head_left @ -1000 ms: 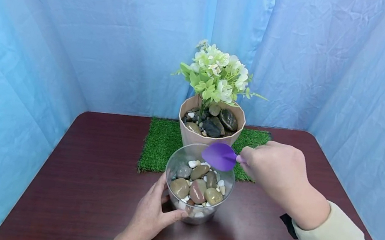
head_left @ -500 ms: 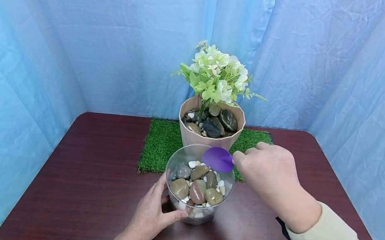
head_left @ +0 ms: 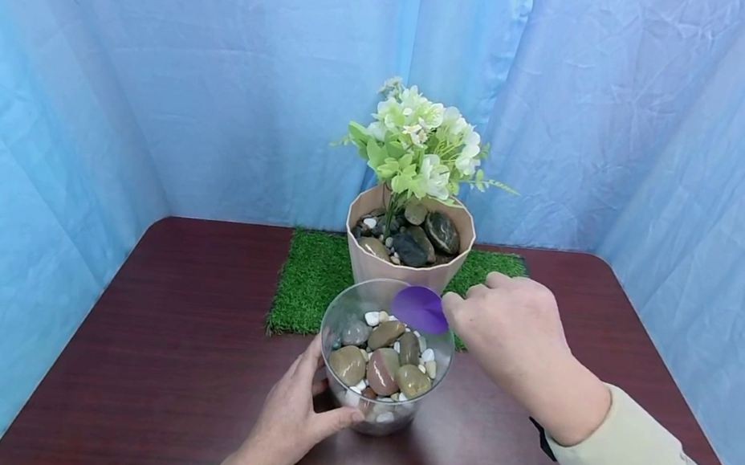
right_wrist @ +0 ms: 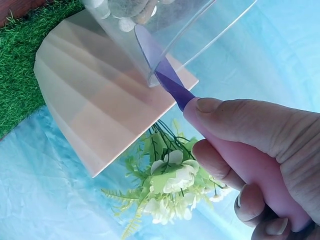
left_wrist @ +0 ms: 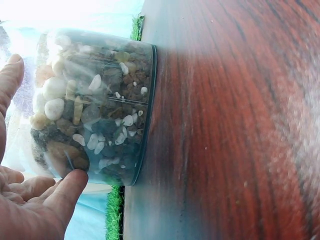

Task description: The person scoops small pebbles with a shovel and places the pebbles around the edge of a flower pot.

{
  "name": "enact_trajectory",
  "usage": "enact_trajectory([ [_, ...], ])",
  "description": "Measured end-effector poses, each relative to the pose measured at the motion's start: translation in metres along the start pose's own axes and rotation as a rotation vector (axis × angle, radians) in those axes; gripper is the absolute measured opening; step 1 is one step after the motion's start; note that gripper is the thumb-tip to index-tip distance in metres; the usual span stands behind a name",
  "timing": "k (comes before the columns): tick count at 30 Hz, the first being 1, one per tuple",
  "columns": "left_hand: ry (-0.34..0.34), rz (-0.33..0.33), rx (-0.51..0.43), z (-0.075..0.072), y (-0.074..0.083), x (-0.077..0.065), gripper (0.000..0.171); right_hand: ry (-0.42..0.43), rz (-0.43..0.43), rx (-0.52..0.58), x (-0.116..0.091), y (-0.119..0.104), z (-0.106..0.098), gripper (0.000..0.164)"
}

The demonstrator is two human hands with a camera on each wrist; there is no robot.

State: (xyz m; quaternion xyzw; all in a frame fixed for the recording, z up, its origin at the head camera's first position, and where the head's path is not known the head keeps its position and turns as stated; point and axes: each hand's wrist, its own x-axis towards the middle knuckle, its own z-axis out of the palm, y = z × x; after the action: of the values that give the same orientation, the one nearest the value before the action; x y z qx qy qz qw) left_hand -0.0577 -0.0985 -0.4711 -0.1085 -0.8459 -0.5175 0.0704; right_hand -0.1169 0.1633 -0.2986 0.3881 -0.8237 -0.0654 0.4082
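A clear plastic container [head_left: 343, 415] stands on the table, holding large smooth stones [head_left: 384, 371] and small white pebbles [left_wrist: 54, 107]. My left hand [head_left: 292, 415] grips its near left side, the thumb across the front wall. In my right hand [head_left: 511, 328] is a small trowel with a purple blade [head_left: 420, 308] and a pink handle [right_wrist: 245, 170]; the fingers wrap round that handle. The blade reaches over the container's far right rim, its tip down inside near the stones in the right wrist view. No load shows on the blade.
Right behind the container a beige faceted pot [head_left: 396, 270] with dark stones and white artificial flowers [head_left: 424, 139] stands on a green turf mat [head_left: 308, 287]. Blue curtains [head_left: 259, 68] surround the dark red-brown table [head_left: 176, 364] at the back and sides.
My right hand has shifted left toward the container, and the trowel blade has turned and dipped slightly over the far right rim. The left hand and container have stayed in place.
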Motion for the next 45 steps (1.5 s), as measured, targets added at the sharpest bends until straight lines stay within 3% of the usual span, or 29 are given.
enact_trajectory([
  [22,-0.002,-0.001,-0.016,0.000,0.000,0.001,0.121,-0.095,-0.016,-0.025,0.009,0.005,0.002,0.042],
  [37,0.003,0.004,-0.025,0.000,0.000,0.001,0.121,-0.152,0.031,0.038,0.011,0.013,0.012,0.050],
  [40,0.005,0.001,-0.027,0.000,0.000,0.001,0.121,-0.175,0.051,0.054,0.013,0.014,0.013,0.054],
  [45,0.002,0.000,-0.028,0.000,0.000,0.000,0.122,-0.270,0.076,0.097,0.016,0.014,0.012,0.047],
])
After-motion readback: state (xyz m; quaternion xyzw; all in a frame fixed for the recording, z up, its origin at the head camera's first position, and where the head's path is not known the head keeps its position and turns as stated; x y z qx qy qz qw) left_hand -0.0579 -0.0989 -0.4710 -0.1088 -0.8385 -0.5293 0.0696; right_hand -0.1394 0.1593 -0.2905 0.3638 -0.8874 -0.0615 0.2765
